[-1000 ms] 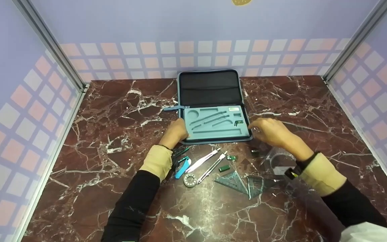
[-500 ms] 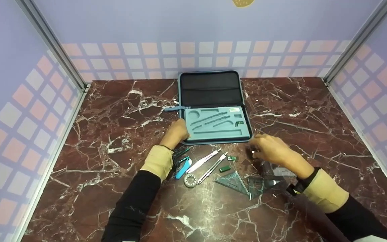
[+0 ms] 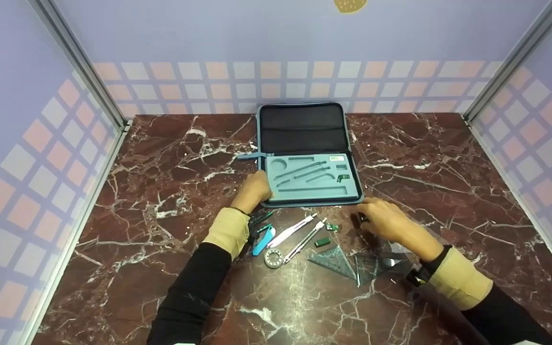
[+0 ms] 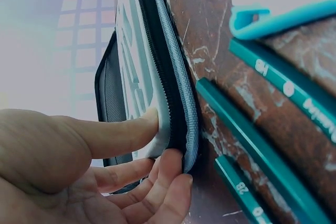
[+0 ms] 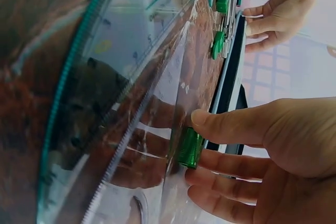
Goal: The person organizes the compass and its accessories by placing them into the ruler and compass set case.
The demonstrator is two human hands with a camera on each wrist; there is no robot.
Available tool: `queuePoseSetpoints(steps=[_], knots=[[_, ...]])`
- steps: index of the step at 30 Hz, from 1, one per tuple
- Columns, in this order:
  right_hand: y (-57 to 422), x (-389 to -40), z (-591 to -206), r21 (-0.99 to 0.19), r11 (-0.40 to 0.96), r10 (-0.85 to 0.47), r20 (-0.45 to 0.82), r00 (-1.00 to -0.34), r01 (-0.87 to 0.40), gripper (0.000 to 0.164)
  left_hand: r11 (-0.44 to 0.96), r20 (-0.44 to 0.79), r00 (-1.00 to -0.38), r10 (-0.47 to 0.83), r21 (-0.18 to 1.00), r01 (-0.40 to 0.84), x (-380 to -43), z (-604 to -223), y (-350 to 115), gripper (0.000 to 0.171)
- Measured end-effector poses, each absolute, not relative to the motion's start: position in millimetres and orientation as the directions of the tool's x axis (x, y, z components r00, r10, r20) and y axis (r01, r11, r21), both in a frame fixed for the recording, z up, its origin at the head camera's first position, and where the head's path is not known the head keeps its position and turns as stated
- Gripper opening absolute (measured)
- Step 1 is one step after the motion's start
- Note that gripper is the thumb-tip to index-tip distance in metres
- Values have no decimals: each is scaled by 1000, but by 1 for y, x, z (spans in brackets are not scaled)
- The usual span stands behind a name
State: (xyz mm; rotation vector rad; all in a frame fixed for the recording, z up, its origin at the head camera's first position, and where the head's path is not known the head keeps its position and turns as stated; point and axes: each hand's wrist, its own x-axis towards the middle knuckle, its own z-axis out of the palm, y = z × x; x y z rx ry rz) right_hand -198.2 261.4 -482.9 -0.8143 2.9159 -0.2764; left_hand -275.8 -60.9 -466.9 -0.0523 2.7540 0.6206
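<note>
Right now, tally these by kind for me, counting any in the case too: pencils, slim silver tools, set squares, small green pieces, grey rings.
Pencils: 3
Slim silver tools: 2
Set squares: 2
Small green pieces: 4, one of them in the case
Grey ring: 1
Total: 12

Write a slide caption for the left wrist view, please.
Left hand grips the open case near three green pencils.

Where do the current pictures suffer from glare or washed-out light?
Head view: a bright glare patch on the dark table, near the lower middle; left wrist view: the wall washed out, though "HB" on the green pencil is readable; right wrist view: the wall pale too.
</note>
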Motion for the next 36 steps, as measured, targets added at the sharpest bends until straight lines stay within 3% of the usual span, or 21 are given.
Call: queuePoseSetpoints(steps=[13, 20, 29, 36], knots=[[268, -199, -494, -302, 754, -582, 104, -806, -583, 24, 909, -302, -952, 43, 407, -88, -275, -468, -57, 44], [269, -198, -494, -310, 760, -570, 103, -815, -571, 25, 915, -299, -953, 44, 396, -82, -274, -466, -60, 43], [269, -198, -497, -282, 715, -612, 190, -768, -639, 29, 913, -317, -948, 29, 394, -104, -272, -465, -60, 41], [268, -196, -486, -287, 778, -557, 99, -825, -560, 33, 905, -304, -953, 18, 410, -114, -270, -464, -60, 48]])
